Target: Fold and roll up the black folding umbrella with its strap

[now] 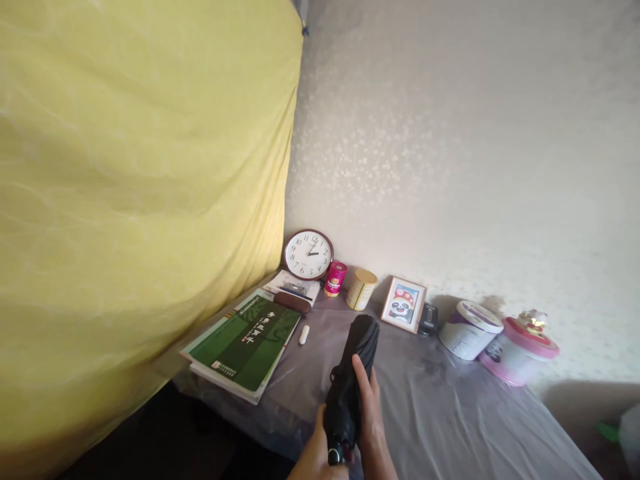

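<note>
A black folded umbrella (354, 373) points away from me over the front of the table, its handle end with a shiny ring toward me. My left hand (319, 452) is closed round the lower end near the handle; some of its fingers are cut off by the frame's bottom edge. Along the umbrella's right side lies my right hand (370, 407), gripping the folded fabric, with part of its fingers hidden. Left of the umbrella, a small white oblong object (304, 335) rests on the cloth beside a green-covered book (250, 340).
A grey cloth covers the table (430, 413). Along the wall stand a round clock (309, 254), a pink can (335, 279), a yellow-lidded tin (361, 291), a framed panda picture (404, 305) and two tubs, one white (470, 331), one pink (517, 353). A yellow curtain (140, 187) hangs left.
</note>
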Available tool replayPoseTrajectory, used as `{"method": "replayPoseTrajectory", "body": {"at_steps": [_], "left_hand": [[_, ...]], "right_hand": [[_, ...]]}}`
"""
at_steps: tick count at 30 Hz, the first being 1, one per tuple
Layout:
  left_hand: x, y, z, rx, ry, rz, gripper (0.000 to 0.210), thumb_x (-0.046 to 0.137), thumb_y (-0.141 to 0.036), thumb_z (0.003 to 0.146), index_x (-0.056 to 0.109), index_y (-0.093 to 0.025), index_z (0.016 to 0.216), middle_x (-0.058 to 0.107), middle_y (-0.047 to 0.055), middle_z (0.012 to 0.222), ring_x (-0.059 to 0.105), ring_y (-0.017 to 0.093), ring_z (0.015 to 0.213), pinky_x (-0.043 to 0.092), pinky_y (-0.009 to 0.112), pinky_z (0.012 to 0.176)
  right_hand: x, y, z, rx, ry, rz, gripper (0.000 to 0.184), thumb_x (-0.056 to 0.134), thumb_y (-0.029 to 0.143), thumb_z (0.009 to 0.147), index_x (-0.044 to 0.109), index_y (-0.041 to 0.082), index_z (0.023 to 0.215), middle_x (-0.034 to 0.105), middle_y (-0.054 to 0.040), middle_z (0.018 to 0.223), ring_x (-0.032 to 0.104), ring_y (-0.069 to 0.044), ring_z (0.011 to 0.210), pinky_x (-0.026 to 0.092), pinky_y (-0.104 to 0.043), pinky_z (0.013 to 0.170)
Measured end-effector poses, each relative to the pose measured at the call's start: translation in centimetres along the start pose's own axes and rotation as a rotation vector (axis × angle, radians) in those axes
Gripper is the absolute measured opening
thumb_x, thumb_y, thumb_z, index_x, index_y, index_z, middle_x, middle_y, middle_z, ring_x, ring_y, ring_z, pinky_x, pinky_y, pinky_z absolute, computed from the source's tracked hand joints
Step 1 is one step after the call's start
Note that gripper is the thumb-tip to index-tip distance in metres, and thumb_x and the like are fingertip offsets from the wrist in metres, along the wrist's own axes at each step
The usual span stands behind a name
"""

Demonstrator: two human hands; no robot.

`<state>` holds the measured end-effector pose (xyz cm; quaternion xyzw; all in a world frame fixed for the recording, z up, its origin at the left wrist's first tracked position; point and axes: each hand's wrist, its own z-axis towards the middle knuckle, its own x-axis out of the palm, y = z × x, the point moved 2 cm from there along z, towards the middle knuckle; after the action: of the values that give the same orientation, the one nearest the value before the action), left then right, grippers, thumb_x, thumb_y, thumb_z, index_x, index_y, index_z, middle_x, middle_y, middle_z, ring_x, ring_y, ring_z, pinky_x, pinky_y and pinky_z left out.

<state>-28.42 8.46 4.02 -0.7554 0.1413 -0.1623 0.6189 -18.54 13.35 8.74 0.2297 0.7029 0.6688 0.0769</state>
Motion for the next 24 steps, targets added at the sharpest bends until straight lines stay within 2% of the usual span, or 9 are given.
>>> {"method": "replayPoseTrajectory", "body": {"at_steps": [3, 7, 10, 13, 15, 18, 20, 22, 24], "left_hand": [[-0.2, 1.1, 0.4, 0.002, -0.137, 0.317, 0.089, 0.052, -0.006, 0.058, 0.012, -0.013, 0.138, 0.063, 0.012, 0.104, 0.062, 0.023, 0.089, 0.043, 0.031, 0.079], [-0.8, 0.5, 0.1, 0.04, -0.15, 0.508, 0.093, 0.049, -0.002, 0.055, 0.012, -0.016, 0.139, 0.037, 0.019, 0.138, 0.055, 0.029, 0.107, 0.04, 0.036, 0.088], [-1.2, -1.3, -0.5, 0.156, -0.003, 0.24, 0.088, 0.052, -0.007, 0.058, 0.016, -0.018, 0.137, 0.055, 0.011, 0.117, 0.06, 0.021, 0.093, 0.044, 0.031, 0.082], [-1.0, -2.0, -0.8, -0.007, 0.167, -0.08, 0.077, 0.05, -0.015, 0.065, 0.019, -0.022, 0.135, 0.056, -0.005, 0.071, 0.056, 0.012, 0.055, 0.045, 0.025, 0.058], [-0.8, -1.7, -0.7, -0.041, 0.162, -0.099, 0.075, 0.049, -0.015, 0.066, 0.019, -0.021, 0.135, 0.054, -0.006, 0.065, 0.055, 0.011, 0.054, 0.045, 0.025, 0.057], [-0.6, -0.7, -0.3, 0.118, -0.006, 0.098, 0.084, 0.051, -0.009, 0.061, 0.017, -0.019, 0.137, 0.061, 0.007, 0.103, 0.06, 0.018, 0.088, 0.045, 0.028, 0.08], [-0.6, 0.1, 0.0, 0.12, -0.134, 0.337, 0.091, 0.051, -0.005, 0.057, 0.014, -0.018, 0.139, 0.043, 0.014, 0.133, 0.055, 0.023, 0.107, 0.041, 0.03, 0.089], [-0.7, 0.7, 0.1, 0.015, -0.189, 0.552, 0.093, 0.049, -0.003, 0.057, 0.012, -0.019, 0.141, 0.029, 0.016, 0.143, 0.055, 0.028, 0.107, 0.042, 0.034, 0.088], [-1.1, 0.6, 0.0, -0.002, -0.184, 0.622, 0.093, 0.049, -0.003, 0.057, 0.012, -0.019, 0.141, 0.027, 0.016, 0.143, 0.055, 0.03, 0.108, 0.041, 0.035, 0.088]], "right_hand": [[0.3, -0.1, 0.0, 0.042, 0.017, -0.034, 0.055, 0.068, 0.054, 0.062, 0.056, 0.018, 0.102, 0.064, 0.0022, 0.064, 0.061, -0.017, 0.058, 0.049, -0.026, 0.052], [0.2, -0.2, 0.0, 0.057, -0.04, -0.023, 0.057, 0.068, 0.054, 0.062, 0.054, 0.019, 0.105, 0.062, 0.0039, 0.064, 0.06, -0.017, 0.056, 0.048, -0.026, 0.051], [-0.1, -0.2, -0.1, 0.105, -0.052, -0.001, 0.058, 0.066, 0.056, 0.062, 0.056, 0.018, 0.105, 0.059, 0.0045, 0.062, 0.058, -0.017, 0.055, 0.048, -0.027, 0.051], [-0.3, -0.1, -0.1, 0.098, -0.027, -0.019, 0.057, 0.065, 0.056, 0.063, 0.058, 0.016, 0.104, 0.062, 0.0027, 0.067, 0.059, -0.017, 0.059, 0.049, -0.027, 0.054], [-0.4, -0.1, 0.1, 0.067, -0.01, -0.052, 0.057, 0.066, 0.054, 0.063, 0.058, 0.016, 0.104, 0.064, 0.0015, 0.07, 0.061, -0.018, 0.063, 0.049, -0.027, 0.057], [-0.4, -0.5, 0.6, 0.003, -0.034, -0.133, 0.056, 0.069, 0.051, 0.061, 0.057, 0.016, 0.103, 0.066, -0.0002, 0.075, 0.062, -0.02, 0.07, 0.05, -0.027, 0.061], [-0.4, -0.8, 0.8, -0.016, -0.064, -0.17, 0.057, 0.071, 0.049, 0.06, 0.057, 0.016, 0.103, 0.067, -0.0011, 0.078, 0.063, -0.021, 0.073, 0.05, -0.028, 0.063], [-0.3, -1.1, 0.8, 0.013, -0.078, -0.156, 0.057, 0.071, 0.049, 0.059, 0.056, 0.016, 0.103, 0.067, -0.0012, 0.078, 0.063, -0.021, 0.072, 0.05, -0.028, 0.062], [-0.2, -1.2, 0.6, 0.06, -0.079, -0.11, 0.057, 0.07, 0.05, 0.06, 0.056, 0.015, 0.103, 0.066, -0.0004, 0.074, 0.063, -0.02, 0.067, 0.05, -0.028, 0.059]]}}
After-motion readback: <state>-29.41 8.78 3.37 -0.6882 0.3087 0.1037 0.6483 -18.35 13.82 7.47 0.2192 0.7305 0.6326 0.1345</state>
